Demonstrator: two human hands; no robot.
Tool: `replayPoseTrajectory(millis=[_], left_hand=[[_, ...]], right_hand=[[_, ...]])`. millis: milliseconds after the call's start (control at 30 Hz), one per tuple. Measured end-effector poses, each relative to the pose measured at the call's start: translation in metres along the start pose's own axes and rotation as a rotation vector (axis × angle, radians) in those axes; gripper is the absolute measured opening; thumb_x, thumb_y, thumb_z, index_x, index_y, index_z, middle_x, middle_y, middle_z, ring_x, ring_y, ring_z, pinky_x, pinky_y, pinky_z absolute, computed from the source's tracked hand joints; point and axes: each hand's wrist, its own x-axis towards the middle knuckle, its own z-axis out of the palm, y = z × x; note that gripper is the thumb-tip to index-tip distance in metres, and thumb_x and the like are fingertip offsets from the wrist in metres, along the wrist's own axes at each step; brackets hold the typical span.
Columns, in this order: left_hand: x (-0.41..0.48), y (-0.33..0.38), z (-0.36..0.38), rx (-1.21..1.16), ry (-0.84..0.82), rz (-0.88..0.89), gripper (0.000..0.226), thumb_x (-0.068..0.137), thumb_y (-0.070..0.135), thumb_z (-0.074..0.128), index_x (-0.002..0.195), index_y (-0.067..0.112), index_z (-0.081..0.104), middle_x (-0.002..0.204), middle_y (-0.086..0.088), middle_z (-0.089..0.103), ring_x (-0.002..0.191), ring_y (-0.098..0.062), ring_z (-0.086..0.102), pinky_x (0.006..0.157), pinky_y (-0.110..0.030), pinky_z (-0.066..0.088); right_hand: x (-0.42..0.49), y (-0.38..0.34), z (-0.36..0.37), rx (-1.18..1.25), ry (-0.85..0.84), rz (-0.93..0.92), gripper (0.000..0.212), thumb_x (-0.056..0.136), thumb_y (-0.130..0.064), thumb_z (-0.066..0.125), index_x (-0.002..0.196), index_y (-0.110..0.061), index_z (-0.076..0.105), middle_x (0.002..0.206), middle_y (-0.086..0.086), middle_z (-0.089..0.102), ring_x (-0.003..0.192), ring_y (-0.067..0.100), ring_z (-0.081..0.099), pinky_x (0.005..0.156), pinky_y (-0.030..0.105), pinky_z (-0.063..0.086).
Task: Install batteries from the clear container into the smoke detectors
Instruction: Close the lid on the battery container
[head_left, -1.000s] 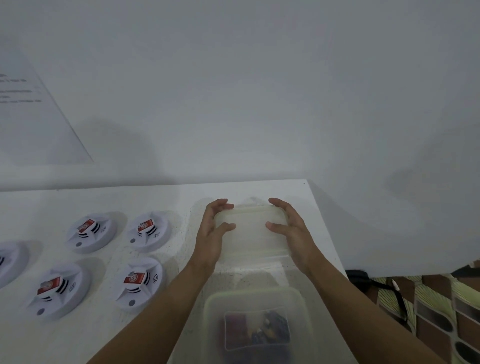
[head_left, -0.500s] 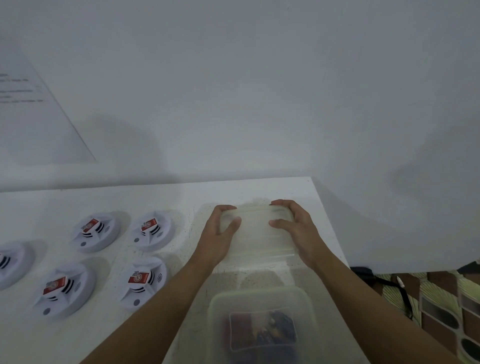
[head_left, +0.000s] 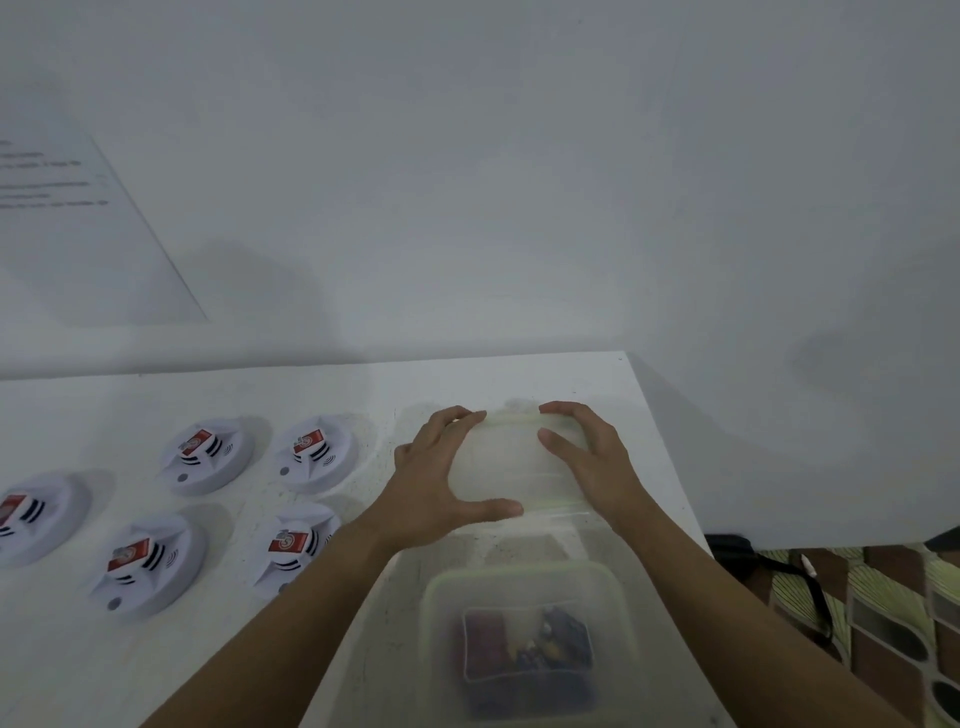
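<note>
A clear plastic lid (head_left: 511, 467) lies flat on the white table (head_left: 467, 384), far right. My left hand (head_left: 436, 483) grips its left side, thumb stretched along the near edge. My right hand (head_left: 592, 462) grips its right side. Nearer to me stands the clear container (head_left: 431, 623), uncovered, with dark red and blue batteries (head_left: 524, 642) on its bottom. Several white round smoke detectors with red labels sit to the left, such as the far pair (head_left: 208, 457) (head_left: 317, 452) and one near my left forearm (head_left: 293, 545).
A white wall rises right behind the table, with a printed sheet (head_left: 78, 234) fixed at the left. The table's right edge (head_left: 670, 457) runs close to my right hand. Beyond it are a patterned floor (head_left: 893, 613) and a black strap (head_left: 795, 577).
Both hands have lowered the lid from a tilted hold above the table down flat onto it, a little farther back. My left thumb has swung to the lid's near edge.
</note>
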Motion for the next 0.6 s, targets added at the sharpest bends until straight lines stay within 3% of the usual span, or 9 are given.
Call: replayPoseTrajectory(millis=[233, 333, 433, 500, 600], left_hand=[[0.012, 0.009, -0.009, 0.286, -0.069, 0.069, 0.120, 0.053, 0.083, 0.074, 0.150, 0.032, 0.026, 0.149, 0.017, 0.029, 0.139, -0.005, 0.023, 0.114, -0.040, 0.017], [0.014, 0.009, -0.009, 0.286, -0.048, 0.091, 0.116, 0.053, 0.075, 0.079, 0.148, 0.029, 0.031, 0.143, 0.016, 0.034, 0.133, -0.006, 0.030, 0.112, -0.036, 0.020], [0.015, 0.007, -0.008, 0.238, -0.042, 0.093, 0.114, 0.049, 0.074, 0.079, 0.144, 0.030, 0.034, 0.137, 0.017, 0.038, 0.127, -0.005, 0.034, 0.110, -0.033, 0.021], [0.015, 0.006, -0.007, 0.221, -0.031, 0.097, 0.112, 0.049, 0.072, 0.081, 0.142, 0.030, 0.035, 0.133, 0.017, 0.040, 0.125, -0.005, 0.035, 0.108, -0.033, 0.021], [0.015, 0.008, -0.006, 0.225, -0.010, 0.114, 0.103, 0.053, 0.060, 0.086, 0.138, 0.028, 0.039, 0.128, 0.015, 0.043, 0.120, -0.007, 0.038, 0.106, -0.034, 0.024]], right_hand=[[0.003, -0.006, -0.006, -0.371, -0.059, -0.138, 0.033, 0.095, -0.032, 0.067, 0.127, -0.025, 0.062, 0.118, -0.023, 0.053, 0.122, 0.002, 0.043, 0.106, 0.022, 0.034], [-0.002, -0.019, -0.019, -0.480, -0.263, -0.141, 0.069, 0.085, -0.045, 0.077, 0.145, -0.027, 0.049, 0.141, -0.020, 0.043, 0.134, 0.001, 0.032, 0.113, 0.024, 0.027], [-0.007, -0.026, -0.028, -0.576, -0.457, -0.092, 0.108, 0.069, -0.045, 0.089, 0.156, -0.032, 0.027, 0.146, -0.027, 0.023, 0.139, -0.002, 0.018, 0.114, 0.024, 0.019], [-0.007, -0.028, -0.029, -0.668, -0.483, -0.124, 0.118, 0.063, -0.041, 0.093, 0.156, -0.032, 0.022, 0.146, -0.027, 0.020, 0.138, -0.004, 0.015, 0.117, 0.027, 0.018], [-0.004, -0.028, -0.024, -0.685, -0.430, -0.157, 0.113, 0.057, -0.033, 0.093, 0.151, -0.027, 0.030, 0.145, -0.017, 0.031, 0.136, 0.007, 0.026, 0.117, 0.033, 0.028]])
